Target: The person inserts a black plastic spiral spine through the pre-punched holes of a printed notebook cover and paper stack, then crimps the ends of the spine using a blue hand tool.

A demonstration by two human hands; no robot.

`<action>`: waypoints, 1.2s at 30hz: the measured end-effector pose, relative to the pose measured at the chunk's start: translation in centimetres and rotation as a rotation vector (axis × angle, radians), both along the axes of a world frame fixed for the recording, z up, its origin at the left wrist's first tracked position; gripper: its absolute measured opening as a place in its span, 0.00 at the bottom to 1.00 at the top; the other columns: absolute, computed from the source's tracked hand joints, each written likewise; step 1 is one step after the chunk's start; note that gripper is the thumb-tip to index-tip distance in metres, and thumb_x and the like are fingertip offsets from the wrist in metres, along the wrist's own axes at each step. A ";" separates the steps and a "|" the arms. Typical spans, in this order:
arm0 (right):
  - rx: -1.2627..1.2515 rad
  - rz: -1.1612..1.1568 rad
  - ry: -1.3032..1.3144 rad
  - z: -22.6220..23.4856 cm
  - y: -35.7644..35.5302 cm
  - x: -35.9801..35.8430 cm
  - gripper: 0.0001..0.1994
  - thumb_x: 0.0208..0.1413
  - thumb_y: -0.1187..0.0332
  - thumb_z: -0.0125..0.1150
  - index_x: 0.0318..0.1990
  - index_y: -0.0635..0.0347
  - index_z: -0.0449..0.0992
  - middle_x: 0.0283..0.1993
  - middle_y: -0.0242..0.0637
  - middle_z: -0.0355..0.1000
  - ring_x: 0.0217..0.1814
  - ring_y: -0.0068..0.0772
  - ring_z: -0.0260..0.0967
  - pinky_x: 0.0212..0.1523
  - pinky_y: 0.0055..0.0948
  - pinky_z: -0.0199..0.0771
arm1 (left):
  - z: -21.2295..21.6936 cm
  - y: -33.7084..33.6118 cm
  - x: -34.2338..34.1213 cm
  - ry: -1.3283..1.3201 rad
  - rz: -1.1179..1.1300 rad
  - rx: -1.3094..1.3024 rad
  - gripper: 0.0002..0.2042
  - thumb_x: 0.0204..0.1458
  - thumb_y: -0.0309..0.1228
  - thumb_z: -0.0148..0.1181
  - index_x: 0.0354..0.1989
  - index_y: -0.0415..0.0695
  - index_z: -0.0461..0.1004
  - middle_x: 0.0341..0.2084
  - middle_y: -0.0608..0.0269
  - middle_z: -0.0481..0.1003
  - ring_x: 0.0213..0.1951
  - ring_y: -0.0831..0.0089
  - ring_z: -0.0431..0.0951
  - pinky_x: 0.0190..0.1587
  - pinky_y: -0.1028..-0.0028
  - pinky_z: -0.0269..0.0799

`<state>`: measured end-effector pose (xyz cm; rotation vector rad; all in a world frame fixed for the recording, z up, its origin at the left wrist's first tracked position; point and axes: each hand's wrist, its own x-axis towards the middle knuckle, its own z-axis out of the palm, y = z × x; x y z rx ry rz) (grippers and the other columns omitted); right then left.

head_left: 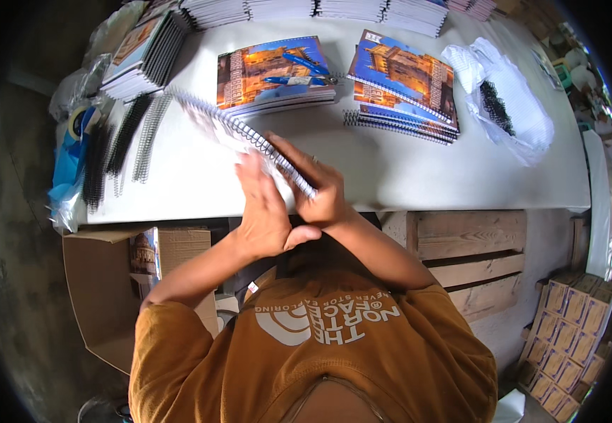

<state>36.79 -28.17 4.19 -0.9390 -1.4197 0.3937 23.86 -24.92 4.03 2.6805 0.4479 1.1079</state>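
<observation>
A spiral-bound notebook is tilted up over the near part of the white table, its wire coil running along the edge that faces me. My right hand grips its near end from the right side. On the other side, my left hand lies flat against the notebook near the coil, fingers stretched and thumb apart. Just beyond stands a stack of notebooks with a blue-handled pair of pliers on top. The notebook's lower face and some right-hand fingers are hidden.
To the right, another notebook stack stands beside a plastic bag of black coils. Loose coils, a tape roll and more notebooks lie left. Below the table are a cardboard box and a wooden crate.
</observation>
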 end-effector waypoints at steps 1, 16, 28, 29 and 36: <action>0.111 0.090 0.026 0.5 0.3 -0.4 0.26 0.54 0.66 0.53 0.59 0.67 0.57 0.61 0.53 0.54 0.62 0.46 0.54 0.58 0.37 0.57 | 2.4 -0.6 0.5 0.030 0.061 -0.035 0.47 0.52 0.56 0.43 0.62 0.30 0.26 0.60 0.26 0.27 0.63 0.35 0.29 0.60 0.43 0.27; -0.466 0.073 0.204 7.1 1.3 6.2 0.07 0.45 0.75 0.64 0.31 0.67 0.74 0.25 0.34 0.73 0.29 0.18 0.69 0.31 0.21 0.69 | 6.6 4.8 1.8 -0.466 -0.088 -1.332 0.10 0.51 0.27 0.57 0.41 0.38 0.75 0.22 0.72 0.71 0.25 0.86 0.66 0.29 0.86 0.61; -0.306 -0.190 -0.060 7.6 -0.1 5.3 0.09 0.38 0.79 0.65 0.29 0.66 0.73 0.26 0.36 0.73 0.27 0.21 0.69 0.29 0.23 0.69 | 8.1 7.9 2.8 -0.228 -0.345 -1.136 0.07 0.43 0.14 0.53 0.27 0.41 0.69 0.28 0.68 0.71 0.28 0.85 0.68 0.29 0.84 0.64; -0.313 -0.193 -0.024 7.9 -0.5 5.9 0.09 0.38 0.79 0.65 0.29 0.65 0.73 0.26 0.36 0.73 0.27 0.22 0.70 0.30 0.23 0.69 | 8.5 7.8 3.3 -0.197 -0.336 -1.138 0.06 0.44 0.15 0.54 0.28 0.41 0.69 0.28 0.68 0.71 0.29 0.85 0.68 0.30 0.83 0.64; 0.354 -0.968 0.242 9.3 -2.0 17.5 0.12 0.51 0.70 0.60 0.40 0.68 0.73 0.39 0.40 0.72 0.41 0.27 0.68 0.45 0.25 0.67 | 11.3 7.4 12.0 -0.423 -0.060 -0.690 0.11 0.55 0.31 0.53 0.39 0.36 0.69 0.21 0.68 0.69 0.22 0.86 0.64 0.25 0.84 0.60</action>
